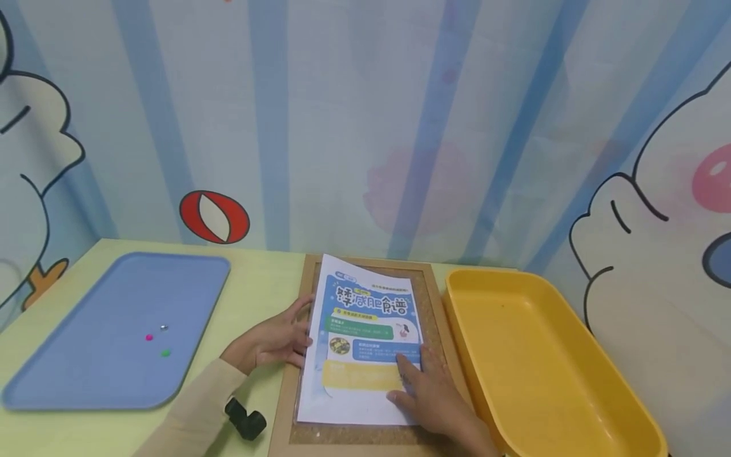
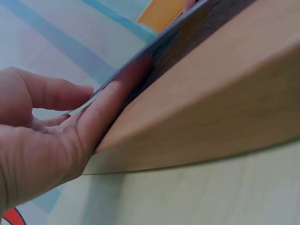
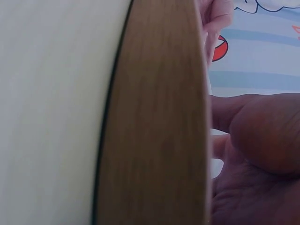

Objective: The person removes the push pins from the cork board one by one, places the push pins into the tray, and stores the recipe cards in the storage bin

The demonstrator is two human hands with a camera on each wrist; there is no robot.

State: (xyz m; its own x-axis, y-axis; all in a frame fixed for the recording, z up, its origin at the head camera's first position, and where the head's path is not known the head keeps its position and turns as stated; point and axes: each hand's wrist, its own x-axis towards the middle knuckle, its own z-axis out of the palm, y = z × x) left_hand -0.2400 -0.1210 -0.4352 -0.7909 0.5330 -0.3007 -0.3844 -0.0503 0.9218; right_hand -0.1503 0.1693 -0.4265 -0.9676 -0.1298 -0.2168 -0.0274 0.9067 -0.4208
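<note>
A printed paper sheet point(image 1: 365, 346) with a blue, green and yellow design lies over a wood-framed cork board point(image 1: 342, 435). Its left side stands raised off the board. At that edge, my left hand point(image 1: 280, 343) holds the sheet, with a finger point(image 2: 105, 105) slipped beneath it and the thumb point(image 2: 61, 93) at its edge. My right hand point(image 1: 431, 393) rests on the sheet's lower right part with its fingers spread. In the right wrist view, the frame's side point(image 3: 154, 117) hides the sheet and part of the right hand point(image 3: 262, 136).
To the left lies a blue tray point(image 1: 114, 374) bearing small pink point(image 1: 149, 337), green point(image 1: 165, 353) and silver point(image 1: 164, 327) pieces. A deep yellow tray point(image 1: 531, 368) stands close against the board's right side. A striped cartoon curtain point(image 1: 342, 127) hangs behind the table point(image 1: 257, 273).
</note>
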